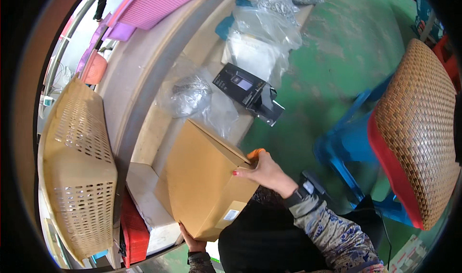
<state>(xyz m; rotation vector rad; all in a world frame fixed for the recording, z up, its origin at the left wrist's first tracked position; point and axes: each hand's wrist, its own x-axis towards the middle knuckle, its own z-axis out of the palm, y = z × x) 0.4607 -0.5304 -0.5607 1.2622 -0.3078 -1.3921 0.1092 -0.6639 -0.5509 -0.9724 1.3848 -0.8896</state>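
A brown cardboard box point(207, 181) with a small white label is tilted in front of me, between both hands. My right hand point(267, 172) grips its right upper edge, thumb on the near face; something orange covers one fingertip. Below, my left hand point(193, 241) holds the box's bottom corner, most of its fingers hidden behind the cardboard. Just beyond the box lies a clear plastic bag point(190, 95) with shiny grey contents. A black printed box point(243, 87) with its end flaps up rests on the shelf beside that bag.
Left of the cardboard box stands a beige perforated basket point(79, 172), with a red basket point(134, 229) lower down. A pink basket point(154, 8) sits on the upper ledge. At right, a blue stool point(346, 145) stands by a woven seat cushion point(418, 128). More plastic bags point(264, 27) lie farther along.
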